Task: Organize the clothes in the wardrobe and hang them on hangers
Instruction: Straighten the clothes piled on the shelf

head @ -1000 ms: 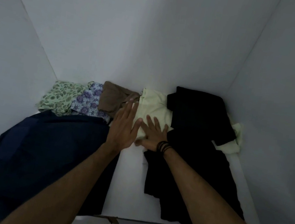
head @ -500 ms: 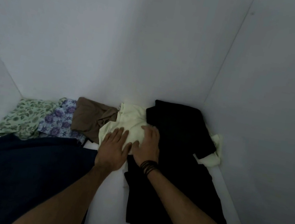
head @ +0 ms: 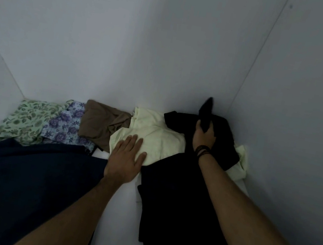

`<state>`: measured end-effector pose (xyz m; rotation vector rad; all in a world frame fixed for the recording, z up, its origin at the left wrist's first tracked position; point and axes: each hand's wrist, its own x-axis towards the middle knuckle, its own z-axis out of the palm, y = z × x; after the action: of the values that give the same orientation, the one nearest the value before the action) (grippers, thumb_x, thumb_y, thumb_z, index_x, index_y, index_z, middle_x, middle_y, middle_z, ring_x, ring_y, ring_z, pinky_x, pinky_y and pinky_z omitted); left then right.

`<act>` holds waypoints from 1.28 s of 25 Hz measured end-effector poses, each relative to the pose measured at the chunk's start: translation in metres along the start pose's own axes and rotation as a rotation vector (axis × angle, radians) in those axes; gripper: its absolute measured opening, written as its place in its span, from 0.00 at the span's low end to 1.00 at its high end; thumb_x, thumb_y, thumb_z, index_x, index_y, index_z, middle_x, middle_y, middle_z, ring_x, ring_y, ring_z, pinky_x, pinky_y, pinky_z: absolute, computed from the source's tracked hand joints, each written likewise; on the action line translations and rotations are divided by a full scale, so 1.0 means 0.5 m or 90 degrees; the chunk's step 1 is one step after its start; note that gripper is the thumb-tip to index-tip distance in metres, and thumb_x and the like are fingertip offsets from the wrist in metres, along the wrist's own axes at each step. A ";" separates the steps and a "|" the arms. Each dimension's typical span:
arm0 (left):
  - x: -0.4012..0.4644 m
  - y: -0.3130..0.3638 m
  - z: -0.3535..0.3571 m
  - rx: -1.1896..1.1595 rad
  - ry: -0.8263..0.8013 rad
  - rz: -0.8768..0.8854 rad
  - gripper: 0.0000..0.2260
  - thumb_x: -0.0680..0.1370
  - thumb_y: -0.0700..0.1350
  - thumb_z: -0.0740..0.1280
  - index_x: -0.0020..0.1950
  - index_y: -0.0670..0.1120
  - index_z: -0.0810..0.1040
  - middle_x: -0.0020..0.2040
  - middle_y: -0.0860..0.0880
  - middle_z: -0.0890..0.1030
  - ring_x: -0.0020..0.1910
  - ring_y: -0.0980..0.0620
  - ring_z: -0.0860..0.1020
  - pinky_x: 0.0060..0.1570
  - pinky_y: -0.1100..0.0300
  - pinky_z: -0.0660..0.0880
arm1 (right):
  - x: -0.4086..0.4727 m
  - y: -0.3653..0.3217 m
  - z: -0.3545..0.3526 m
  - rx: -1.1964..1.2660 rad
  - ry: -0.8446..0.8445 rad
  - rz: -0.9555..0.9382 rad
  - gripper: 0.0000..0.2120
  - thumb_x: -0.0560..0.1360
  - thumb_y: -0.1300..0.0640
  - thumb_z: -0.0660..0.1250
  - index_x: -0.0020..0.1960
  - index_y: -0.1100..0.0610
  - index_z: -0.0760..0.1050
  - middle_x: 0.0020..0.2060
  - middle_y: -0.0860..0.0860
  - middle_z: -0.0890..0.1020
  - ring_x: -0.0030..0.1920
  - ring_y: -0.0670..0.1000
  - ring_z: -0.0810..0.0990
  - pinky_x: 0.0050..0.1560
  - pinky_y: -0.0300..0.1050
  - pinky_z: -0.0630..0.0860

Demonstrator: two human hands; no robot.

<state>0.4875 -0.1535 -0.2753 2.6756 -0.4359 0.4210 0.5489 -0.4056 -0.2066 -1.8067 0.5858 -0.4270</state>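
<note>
Separating the black garment from the pile

The right hand (head: 204, 137) grips the black garment (head: 187, 191) in the wardrobe's right corner; the left hand (head: 126, 159), flat and spread, should pin the pale shirt (head: 153, 136) while it lifts.

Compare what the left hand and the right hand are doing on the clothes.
The left hand lies flat and open on the pale yellow garment; the right hand is closed on a bunch of the black garment. The left presses fabric down; the right's bunch sticks up. Only the right wrist wears dark bands. Both arms are bare.
</note>
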 end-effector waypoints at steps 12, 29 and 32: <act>0.000 0.006 -0.007 0.005 -0.008 -0.011 0.32 0.82 0.63 0.45 0.75 0.45 0.69 0.75 0.43 0.68 0.74 0.44 0.67 0.75 0.53 0.53 | -0.024 0.024 -0.010 -0.624 -0.285 -0.241 0.52 0.63 0.18 0.52 0.79 0.42 0.42 0.79 0.52 0.39 0.78 0.58 0.36 0.70 0.67 0.29; -0.003 0.001 -0.115 -0.182 -0.040 -0.066 0.18 0.80 0.42 0.56 0.62 0.36 0.79 0.59 0.35 0.80 0.58 0.39 0.80 0.59 0.52 0.75 | -0.237 0.003 0.228 -0.570 -0.351 -0.283 0.28 0.81 0.39 0.42 0.79 0.46 0.49 0.80 0.48 0.50 0.79 0.54 0.46 0.75 0.62 0.39; 0.005 -0.106 -0.198 -0.016 0.048 -0.076 0.18 0.74 0.47 0.56 0.46 0.38 0.81 0.49 0.38 0.81 0.47 0.40 0.81 0.42 0.55 0.76 | -0.240 0.006 0.240 -0.579 -0.328 -0.294 0.39 0.75 0.28 0.43 0.80 0.47 0.50 0.80 0.49 0.51 0.79 0.56 0.46 0.74 0.63 0.38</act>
<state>0.4864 -0.0659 -0.2054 2.6354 -0.2570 0.4748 0.5179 -0.2433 -0.2455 -2.8119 -0.0498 0.0528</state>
